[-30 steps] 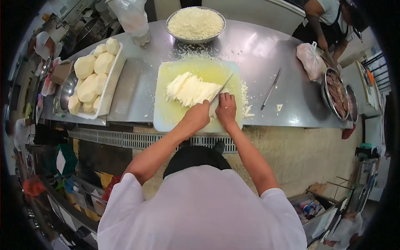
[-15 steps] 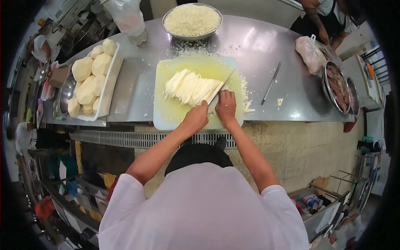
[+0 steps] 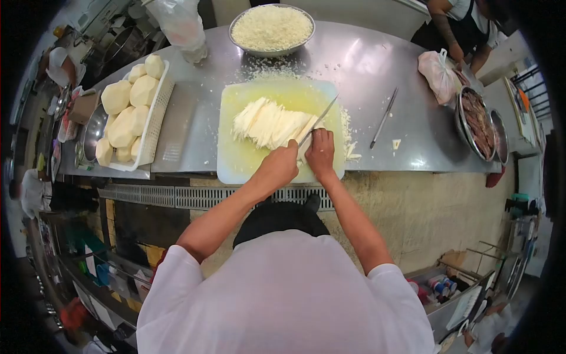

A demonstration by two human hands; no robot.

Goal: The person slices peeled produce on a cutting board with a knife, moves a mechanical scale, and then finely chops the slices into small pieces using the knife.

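Observation:
My left hand [image 3: 279,167] is wrapped round the handle of a knife [image 3: 322,117], whose blade slants up to the right across the white vegetable. Beside the blade, my right hand [image 3: 320,150] presses with bent fingers on the uncut end, which it mostly hides. Thin slices [image 3: 268,124] lie fanned out to the left of the knife, on a pale green-yellow cutting board [image 3: 236,164]. Behind the board stands a metal bowl [image 3: 273,53] heaped with finely cut white bits, some of them scattered around it.
A white basket [image 3: 155,118] of peeled vegetables stands left, near a plastic bag [image 3: 180,29]. To the right lies a thin metal tool [image 3: 384,118]. Farther right are a tied bag [image 3: 437,76], a bowl of meat [image 3: 476,124] and a co-worker [image 3: 463,29] at the table.
The knife and my left hand have shifted slightly right, with the blade now nearer my right fingers. My right hand stays on the vegetable. The whole view has moved a little since the earliest frame.

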